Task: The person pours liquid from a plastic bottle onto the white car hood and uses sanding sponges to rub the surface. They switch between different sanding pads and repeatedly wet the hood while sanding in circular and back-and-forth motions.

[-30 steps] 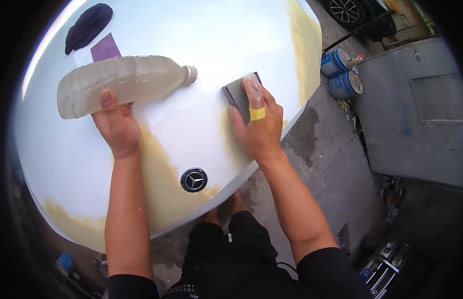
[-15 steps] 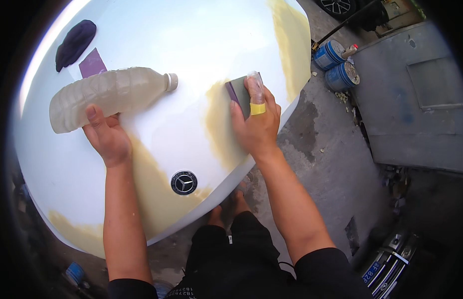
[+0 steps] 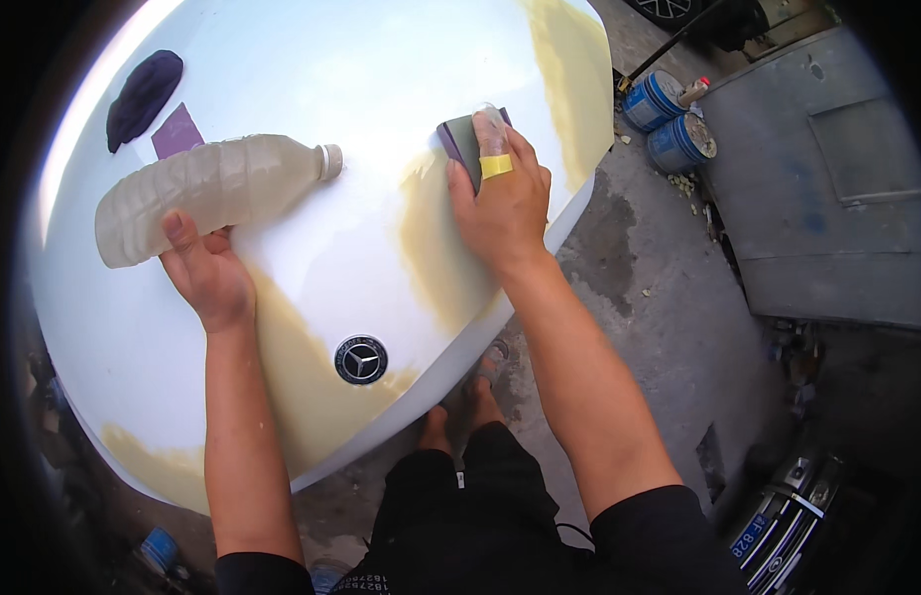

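White car hood (image 3: 311,233) spreads beneath both your arms, marked with yellowish patches (image 3: 427,243) and a round star emblem (image 3: 361,360); past its right edge, two blue cans (image 3: 664,124) and a grey metal panel (image 3: 827,198) stand on the concrete floor (image 3: 669,347).

Your left grip (image 3: 207,278) wraps a clear plastic bottle (image 3: 197,193) of cloudy liquid, thumb across its near side; the other fingers are mostly hidden. Its white cap (image 3: 331,162) points right, toward your other hand. Whether the bottle touches the hood, you can't tell from this view.

Your right grip (image 3: 510,208) pinches a sanding block (image 3: 461,142), thumb along its left side, fingers laid over its grey-green back, with purple abrasive showing at its edges. It sits just beside the upper end of the middle patch. Yellow tape (image 3: 496,166) secures a clear cover over one finger.

For good work here, hold the block's whole face level and spread pressure evenly, since a tipped edge could cut a groove. Mind that the covered finger may feel less. Hold the bottle lightly, its cap end clear of the block. Behind it lie a purple sandpaper sheet (image 3: 176,132) and a dark cloth (image 3: 145,97).
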`<act>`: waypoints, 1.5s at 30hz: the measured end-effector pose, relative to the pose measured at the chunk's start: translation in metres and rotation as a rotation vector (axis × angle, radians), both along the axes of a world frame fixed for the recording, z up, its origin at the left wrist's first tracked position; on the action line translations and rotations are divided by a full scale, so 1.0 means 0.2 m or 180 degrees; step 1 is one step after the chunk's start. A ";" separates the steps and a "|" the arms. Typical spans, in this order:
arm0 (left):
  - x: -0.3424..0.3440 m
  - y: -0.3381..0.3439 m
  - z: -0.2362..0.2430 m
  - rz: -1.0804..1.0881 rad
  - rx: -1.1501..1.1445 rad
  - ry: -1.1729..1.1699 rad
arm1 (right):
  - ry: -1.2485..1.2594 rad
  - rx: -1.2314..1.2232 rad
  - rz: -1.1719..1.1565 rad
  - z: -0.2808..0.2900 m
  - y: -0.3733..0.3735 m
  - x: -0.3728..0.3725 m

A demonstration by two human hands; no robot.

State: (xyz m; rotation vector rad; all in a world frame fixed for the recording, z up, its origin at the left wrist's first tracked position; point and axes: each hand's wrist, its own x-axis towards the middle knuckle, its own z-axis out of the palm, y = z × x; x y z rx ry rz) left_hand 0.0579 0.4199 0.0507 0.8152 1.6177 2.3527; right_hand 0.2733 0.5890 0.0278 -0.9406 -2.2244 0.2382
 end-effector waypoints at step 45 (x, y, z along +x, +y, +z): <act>0.00 0.02 0.02 0.0069 -0.0049 0.0084 | 0.0142 0.0059 0.0241 0.03 0.01 -0.18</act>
